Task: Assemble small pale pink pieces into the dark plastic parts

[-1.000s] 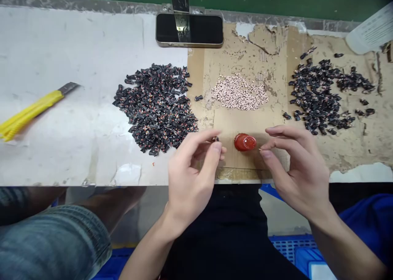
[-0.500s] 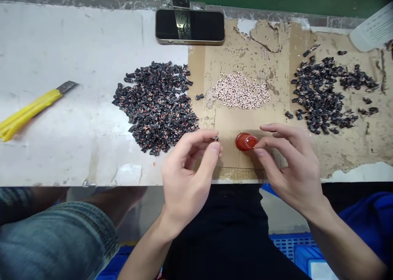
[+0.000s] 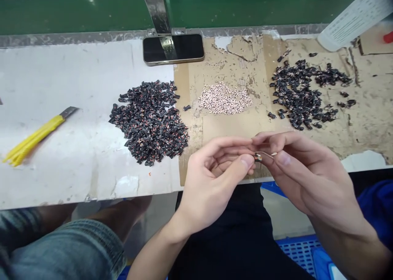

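Note:
My left hand (image 3: 215, 181) pinches a small black part (image 3: 258, 158) with orange and pale spots between thumb and fingers. Close beside it, my right hand (image 3: 313, 179) pinches a tiny pale piece (image 3: 274, 154) at its thumb tip. The fingertips of both hands meet or nearly meet over the cardboard. Behind them lies a heap of tiny pinkish pieces (image 3: 225, 100). Left of that is a large pile of black parts with orange spots (image 3: 150, 124). Another black pile with pale bits (image 3: 302, 93) spreads at the right. The red cup is hidden by my hands.
A yellow utility knife (image 3: 37, 136) lies at the left with its blade out. Against the back edge rests a phone (image 3: 173, 49), by a metal post (image 3: 155, 7). A white bottle (image 3: 353, 20) stands back right. Another person's denim-covered leg (image 3: 61, 243) is below left.
My right hand has left the red cup and come together with my left, which moved right with its black part. The view has tilted up and shifted right.

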Available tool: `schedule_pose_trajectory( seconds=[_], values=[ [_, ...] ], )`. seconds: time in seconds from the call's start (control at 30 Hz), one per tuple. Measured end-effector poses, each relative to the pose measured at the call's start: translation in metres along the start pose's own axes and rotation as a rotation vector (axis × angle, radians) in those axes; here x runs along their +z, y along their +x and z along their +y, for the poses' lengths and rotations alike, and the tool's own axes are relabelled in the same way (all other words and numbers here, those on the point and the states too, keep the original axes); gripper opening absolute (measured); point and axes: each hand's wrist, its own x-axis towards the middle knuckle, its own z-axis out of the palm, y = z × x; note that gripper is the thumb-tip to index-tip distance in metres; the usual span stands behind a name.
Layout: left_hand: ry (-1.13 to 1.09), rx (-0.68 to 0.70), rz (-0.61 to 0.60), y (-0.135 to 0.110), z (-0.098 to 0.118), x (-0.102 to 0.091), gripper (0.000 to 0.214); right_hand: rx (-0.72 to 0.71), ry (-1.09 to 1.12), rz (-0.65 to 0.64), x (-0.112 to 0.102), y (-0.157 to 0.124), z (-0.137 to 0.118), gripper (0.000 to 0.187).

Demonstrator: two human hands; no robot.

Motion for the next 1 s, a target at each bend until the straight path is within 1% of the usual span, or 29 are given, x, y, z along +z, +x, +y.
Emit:
schedule_pose_trajectory(
  seconds=[0.13,0.27,0.43,0.53,0.67,0.77,0.83,0.9,1.0],
  values=[
    [0.022,-0.021,-0.023,-0.002,-0.002,-0.003,0.017,-0.056,-0.151,0.046,0.003,-0.004,-0.006,0.008],
    [0.049,-0.02,-0.017,-0.005,-0.004,-0.005,0.012,-0.107,-0.224,0.079,0.007,-0.005,-0.007,0.005],
    [0.068,-0.013,-0.019,-0.006,-0.003,-0.005,0.011,-0.143,-0.259,0.094,0.011,-0.005,-0.007,0.007],
    [0.046,-0.023,-0.021,-0.005,0.001,-0.003,0.01,-0.168,-0.264,0.06,0.009,-0.005,-0.008,0.006],
    [0.033,-0.008,-0.018,-0.004,0.008,0.0,0.017,-0.216,-0.289,0.013,0.007,-0.002,-0.007,0.008],
    [0.023,0.002,-0.002,-0.004,0.011,0.002,0.015,-0.227,-0.253,0.038,0.008,0.001,-0.005,0.01],
    [-0.002,-0.005,-0.003,-0.005,0.01,0.002,0.014,-0.239,-0.217,0.079,0.01,0.001,-0.004,0.014],
    [-0.034,-0.012,-0.008,-0.005,0.009,0.002,0.012,-0.274,-0.195,0.115,0.011,0.001,-0.002,0.024],
    [-0.114,-0.038,-0.019,-0.006,0.009,0.003,0.011,-0.401,-0.25,0.103,0.006,0.002,0.001,0.03]
  ],
)
